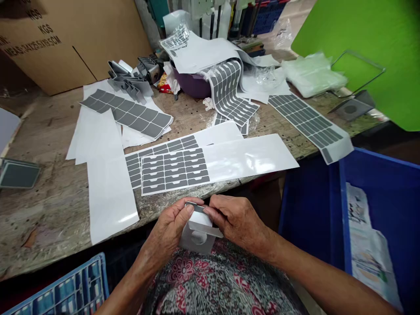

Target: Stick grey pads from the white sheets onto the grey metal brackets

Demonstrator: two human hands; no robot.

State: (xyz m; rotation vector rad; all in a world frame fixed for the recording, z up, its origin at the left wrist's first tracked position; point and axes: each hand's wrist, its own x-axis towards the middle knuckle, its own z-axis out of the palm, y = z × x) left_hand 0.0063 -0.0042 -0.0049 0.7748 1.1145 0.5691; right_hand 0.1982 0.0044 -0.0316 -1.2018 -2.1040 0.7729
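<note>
My left hand (pixel 170 229) and my right hand (pixel 234 218) both grip a small grey metal bracket (pixel 197 231) with a round hole, held over my lap just below the table's front edge. My fingertips pinch its top edge, where a grey strip lies. Right above my hands, a white backing sheet (pixel 210 166) with rows of grey stickers lies on the worn table (pixel 49 205), overlapping a second similar sheet.
More grey sticker sheets (pixel 131 113) (pixel 308 120) lie around, some draped over a purple bowl (pixel 192 85). A pile of grey brackets (pixel 129 78) sits at the back by a cardboard box (pixel 72 35). A blue bin (pixel 377 205) stands at the right, a blue crate (pixel 65 291) lower left.
</note>
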